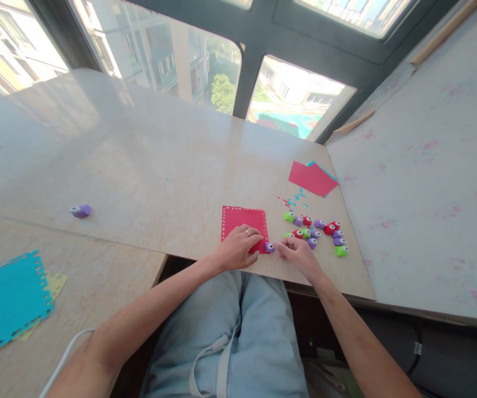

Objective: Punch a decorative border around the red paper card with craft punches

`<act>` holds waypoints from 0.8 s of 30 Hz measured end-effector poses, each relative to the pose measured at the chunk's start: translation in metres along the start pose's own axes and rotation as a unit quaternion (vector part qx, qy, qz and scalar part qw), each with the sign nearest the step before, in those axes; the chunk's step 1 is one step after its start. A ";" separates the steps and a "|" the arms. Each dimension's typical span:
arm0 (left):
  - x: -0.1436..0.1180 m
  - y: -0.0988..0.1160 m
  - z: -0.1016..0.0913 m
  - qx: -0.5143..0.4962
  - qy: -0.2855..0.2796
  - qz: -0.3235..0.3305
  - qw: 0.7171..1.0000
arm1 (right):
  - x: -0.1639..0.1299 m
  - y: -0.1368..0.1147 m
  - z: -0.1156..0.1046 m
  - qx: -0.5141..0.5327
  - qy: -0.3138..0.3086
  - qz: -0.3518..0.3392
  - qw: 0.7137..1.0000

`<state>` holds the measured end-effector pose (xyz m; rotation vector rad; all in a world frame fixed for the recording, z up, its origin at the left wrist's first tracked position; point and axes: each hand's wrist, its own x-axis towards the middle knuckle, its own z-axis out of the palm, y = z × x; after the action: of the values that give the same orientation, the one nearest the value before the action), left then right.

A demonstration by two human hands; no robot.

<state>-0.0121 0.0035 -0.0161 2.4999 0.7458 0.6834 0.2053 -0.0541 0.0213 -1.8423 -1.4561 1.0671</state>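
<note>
While the left hand (238, 247) lies flat, fingers together, on the red card (243, 225) at the desk's (147, 177) near edge, the right hand (298, 252), fingers pinched, works a purple punch (268, 247) at its lower right corner, three borders already perforated.

red card (240, 219): flat rectangle, row of small punched holes along top and right edges, centre of frame near tabletop's front edge, lower part hidden | purple punch (268, 247): small, googly-eyed, on the card's lower right corner, just right of frame centre
</note>
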 end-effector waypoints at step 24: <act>0.000 0.000 -0.001 -0.024 -0.004 -0.010 1.000 | 0.012 -0.008 -0.002 -0.062 -0.037 0.031 0.997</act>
<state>-0.0123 0.0038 -0.0155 2.4474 0.7422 0.6749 0.2042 -0.0403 0.0255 -1.9653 -1.5486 1.1075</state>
